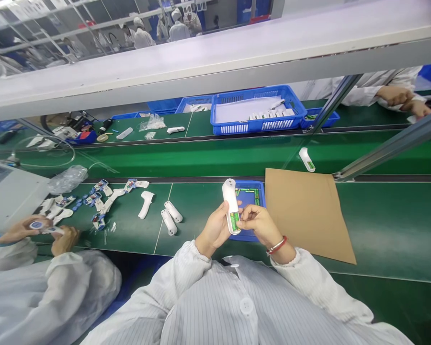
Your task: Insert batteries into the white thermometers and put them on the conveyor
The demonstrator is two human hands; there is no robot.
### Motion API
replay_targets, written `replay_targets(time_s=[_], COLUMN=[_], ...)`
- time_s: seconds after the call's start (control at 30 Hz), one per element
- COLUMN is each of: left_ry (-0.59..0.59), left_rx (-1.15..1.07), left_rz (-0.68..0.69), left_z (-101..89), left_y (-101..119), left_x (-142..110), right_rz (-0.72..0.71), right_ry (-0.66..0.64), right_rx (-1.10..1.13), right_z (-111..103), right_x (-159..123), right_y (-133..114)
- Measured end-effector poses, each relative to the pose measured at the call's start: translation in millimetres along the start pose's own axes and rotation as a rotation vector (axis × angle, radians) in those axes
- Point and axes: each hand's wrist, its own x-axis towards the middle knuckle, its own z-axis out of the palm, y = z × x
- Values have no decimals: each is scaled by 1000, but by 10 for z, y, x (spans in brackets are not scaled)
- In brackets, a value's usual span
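A white handheld thermometer [230,194] is held upright in front of me, its battery compartment facing me. Green batteries [234,220] lie inside the uncovered compartment. My left hand [215,227] is closed around the thermometer's left side. My right hand [260,224] has its fingers pinched at the compartment's lower right, the thumb tip touching a battery. What sits between those fingertips is partly hidden. Just behind both hands is a blue tray [261,191] with more green batteries [251,190] in it.
Brown cardboard [305,215] lies right of the tray. Two white thermometers [169,221] and another white housing [146,203] lie left. One battery-filled thermometer [306,159] rests on the green belt [201,155]. A co-worker's hands [62,237] work at left. Overhead runs a white shelf [201,62].
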Motion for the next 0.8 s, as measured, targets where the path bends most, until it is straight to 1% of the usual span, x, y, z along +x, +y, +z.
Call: replay_targets(time_s=[0.17,0.3,0.4,0.53,0.63,0.73,0.8], left_ry=[38,97,137,167,209,238,237], left_rx=[-19,0,-16,-45,-81,-93,-84], left_rz=[-23,6,-26,-64,-101,-134,-119], left_z=[-33,-68,-100,-124,-135,-164,-190], left_y=[24,38,28,36,79,128,146], left_x=[65,151,228,342,451,573,645], right_rz=[-29,4,11,-45,-100,-101,-89], right_ry=[42,39,47,68,118,153,138], right_rx=[-42,-75,-114,-220,-261,-260,-246], right_z=[9,-31,-76,-112,-138,-177,-201], right_x=[50,129,197,262,304,352,384], right_y=[15,78,143,193,197,200,213])
